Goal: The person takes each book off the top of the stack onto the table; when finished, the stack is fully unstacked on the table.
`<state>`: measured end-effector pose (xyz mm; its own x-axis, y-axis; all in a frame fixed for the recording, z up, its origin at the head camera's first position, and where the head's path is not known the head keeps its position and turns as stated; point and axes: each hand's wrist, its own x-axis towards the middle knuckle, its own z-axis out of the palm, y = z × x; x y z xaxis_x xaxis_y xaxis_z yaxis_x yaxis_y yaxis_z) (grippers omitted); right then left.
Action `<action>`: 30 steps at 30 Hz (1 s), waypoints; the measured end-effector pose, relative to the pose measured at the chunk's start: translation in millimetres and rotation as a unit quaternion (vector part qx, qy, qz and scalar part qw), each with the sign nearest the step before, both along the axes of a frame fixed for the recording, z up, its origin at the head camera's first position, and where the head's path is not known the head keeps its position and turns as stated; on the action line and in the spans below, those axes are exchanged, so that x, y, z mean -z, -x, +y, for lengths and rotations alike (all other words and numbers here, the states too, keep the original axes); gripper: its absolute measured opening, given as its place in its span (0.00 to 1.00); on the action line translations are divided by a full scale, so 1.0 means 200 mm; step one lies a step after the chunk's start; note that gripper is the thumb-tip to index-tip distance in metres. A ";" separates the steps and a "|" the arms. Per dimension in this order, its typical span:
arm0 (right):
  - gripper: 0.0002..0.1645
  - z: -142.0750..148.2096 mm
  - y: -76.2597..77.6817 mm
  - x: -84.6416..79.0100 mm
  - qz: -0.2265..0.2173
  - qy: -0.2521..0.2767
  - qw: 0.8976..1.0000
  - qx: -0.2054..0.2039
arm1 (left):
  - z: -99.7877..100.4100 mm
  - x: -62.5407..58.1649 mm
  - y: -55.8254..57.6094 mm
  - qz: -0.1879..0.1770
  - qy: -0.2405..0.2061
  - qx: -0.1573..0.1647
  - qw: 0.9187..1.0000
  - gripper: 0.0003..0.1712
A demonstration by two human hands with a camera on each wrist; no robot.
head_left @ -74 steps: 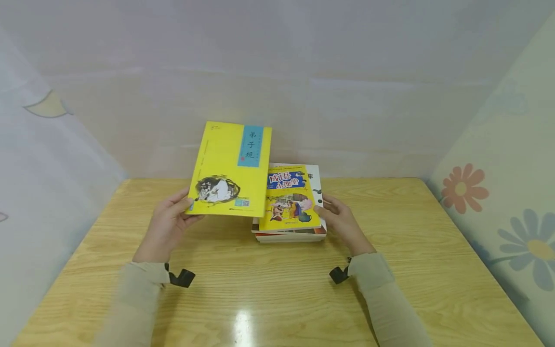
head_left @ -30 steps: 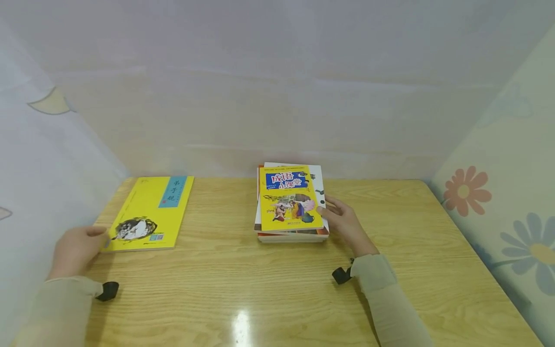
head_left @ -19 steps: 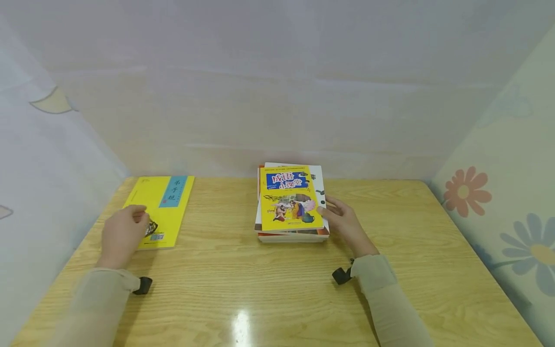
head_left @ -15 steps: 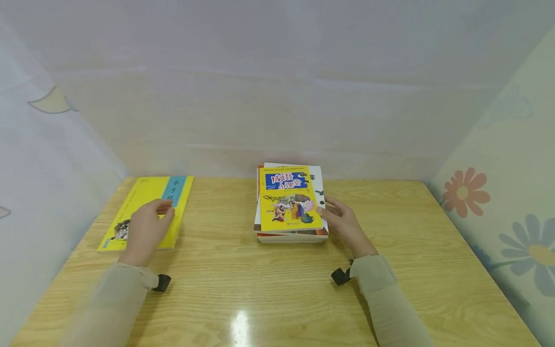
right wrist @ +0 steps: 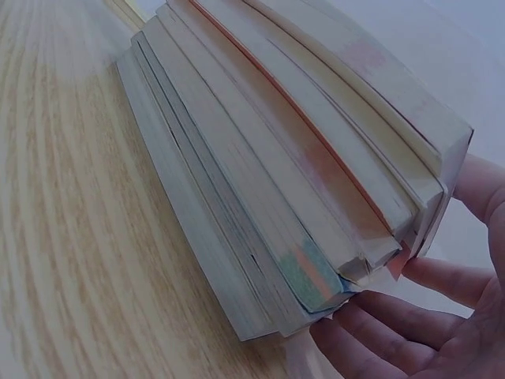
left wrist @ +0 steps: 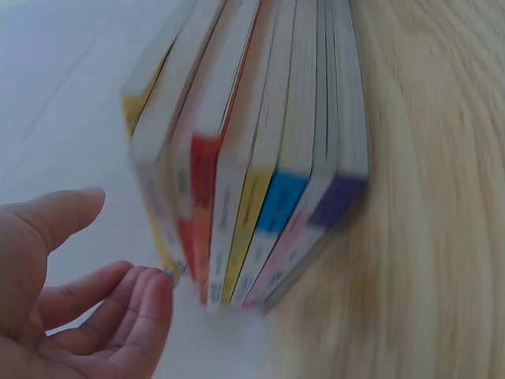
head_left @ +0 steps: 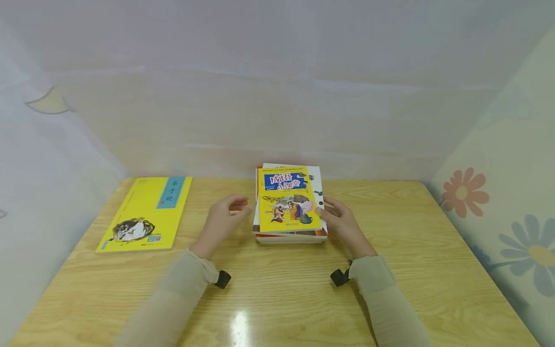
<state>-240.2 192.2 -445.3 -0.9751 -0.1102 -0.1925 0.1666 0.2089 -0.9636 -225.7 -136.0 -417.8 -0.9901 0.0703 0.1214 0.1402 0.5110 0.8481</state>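
Observation:
A stack of books [head_left: 291, 237] stands on the table in the head view, topped by a small yellow book [head_left: 291, 212] with a blue title block. My right hand [head_left: 342, 221] rests against the stack's right side, thumb at the top book's edge. In the right wrist view its fingers [right wrist: 402, 324] touch the books' side, loosely extended. My left hand [head_left: 225, 217] is just left of the stack, holding nothing; the left wrist view shows its thumb and bent fingers [left wrist: 142, 308] apart, close to the spines. A larger yellow book [head_left: 145, 207] with a blue title panel lies flat at the left.
The wooden table [head_left: 277, 294] ends at a pale cloth wall [head_left: 277, 106] behind the stack. Cloth sides rise left and right, the right one [head_left: 498, 168] printed with flowers. A white book [head_left: 314, 168] shows beneath the top yellow one.
My left hand carried the larger yellow book from beside the stack to the table's left, let it go, then moved back right to the stack. The right hand has stayed at the stack.

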 end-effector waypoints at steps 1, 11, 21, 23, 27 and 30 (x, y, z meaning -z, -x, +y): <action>0.54 0.00 0.00 0.00 0.001 -0.001 1.000 0.000 | 0.03 0.00 0.00 -0.013 -0.011 -0.002 1.000 0.29; 0.51 0.00 -0.02 0.00 0.011 -0.013 1.000 -0.004 | 0.16 0.00 -0.01 -0.084 -0.069 -0.047 0.993 0.35; 0.50 -0.01 -0.02 -0.02 0.000 -0.024 1.000 0.003 | 0.11 0.02 0.01 -0.136 -0.131 -0.029 0.982 0.35; 0.51 -0.01 -0.02 -0.02 -0.001 -0.023 1.000 0.005 | 0.09 0.01 0.01 -0.157 -0.157 -0.019 0.975 0.35; 0.51 -0.01 -0.02 -0.02 0.007 -0.011 1.000 -0.001 | 0.05 0.00 0.02 -0.190 -0.198 0.001 0.962 0.35; 0.50 -0.01 -0.02 -0.02 0.014 -0.007 1.000 -0.007 | 0.03 0.00 0.02 -0.195 -0.209 0.010 0.958 0.34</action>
